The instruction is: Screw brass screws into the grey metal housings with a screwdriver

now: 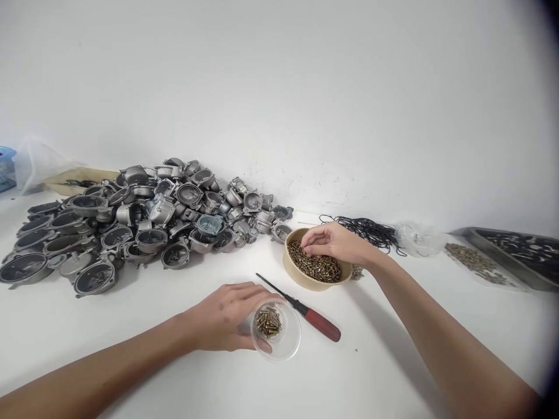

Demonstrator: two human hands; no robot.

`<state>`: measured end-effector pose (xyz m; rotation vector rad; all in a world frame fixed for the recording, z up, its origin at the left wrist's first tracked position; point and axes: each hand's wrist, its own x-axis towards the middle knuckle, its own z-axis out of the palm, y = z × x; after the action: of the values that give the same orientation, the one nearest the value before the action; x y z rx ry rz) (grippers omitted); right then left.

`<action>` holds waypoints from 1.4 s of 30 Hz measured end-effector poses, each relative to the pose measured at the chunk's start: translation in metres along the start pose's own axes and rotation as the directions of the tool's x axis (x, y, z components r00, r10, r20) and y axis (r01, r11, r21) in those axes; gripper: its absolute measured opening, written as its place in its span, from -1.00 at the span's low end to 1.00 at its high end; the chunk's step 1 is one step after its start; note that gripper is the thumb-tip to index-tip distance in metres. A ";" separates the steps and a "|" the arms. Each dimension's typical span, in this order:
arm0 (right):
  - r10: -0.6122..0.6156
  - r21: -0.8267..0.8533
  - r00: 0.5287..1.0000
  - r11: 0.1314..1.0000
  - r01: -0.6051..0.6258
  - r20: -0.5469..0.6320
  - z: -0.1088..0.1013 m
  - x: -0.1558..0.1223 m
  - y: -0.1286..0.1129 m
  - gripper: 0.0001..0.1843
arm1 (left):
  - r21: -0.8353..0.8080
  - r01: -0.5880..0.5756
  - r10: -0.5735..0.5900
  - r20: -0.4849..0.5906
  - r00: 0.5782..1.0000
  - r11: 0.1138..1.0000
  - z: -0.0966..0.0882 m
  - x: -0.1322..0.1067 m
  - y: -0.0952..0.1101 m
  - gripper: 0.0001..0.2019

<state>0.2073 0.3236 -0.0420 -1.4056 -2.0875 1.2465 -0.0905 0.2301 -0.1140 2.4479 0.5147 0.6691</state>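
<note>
My left hand [222,317] wraps round a small clear plastic cup [286,343] that holds several brass screws [268,323], resting on the white table. My right hand [334,241] reaches into a tan bowl [294,273] full of brass screws [318,267], its fingertips pinched down among them; what they pinch is too small to see. A screwdriver with a red handle [321,324] lies on the table between cup and bowl, its shaft pointing back left.
A big pile of grey metal housings [131,221] covers the left of the table up to the wall. Black rubber rings [371,230], a clear bag [419,238], loose small parts [474,259] and a metal tray [484,247] sit at right.
</note>
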 end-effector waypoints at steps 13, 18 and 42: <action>-0.182 0.120 0.955 0.980 0.157 0.236 0.024 -0.044 -0.070 -0.85 | 0.029 0.065 -0.065 -0.005 0.998 0.997 0.001 0.000 0.001 -0.35; -0.184 -0.273 0.973 0.937 0.217 0.138 0.030 -0.043 -0.069 -0.79 | 0.015 0.097 -0.097 -0.002 0.995 0.995 0.000 0.000 0.002 -0.35; -0.108 -0.509 0.992 0.859 0.063 -0.060 0.011 0.008 0.006 -0.82 | -0.010 0.145 -0.144 0.037 0.989 0.989 -0.003 0.003 0.005 -0.36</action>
<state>0.1996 0.3260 -0.0541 -1.5098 -2.4966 0.6002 -0.0894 0.2292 -0.1080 2.3795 0.6644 0.5656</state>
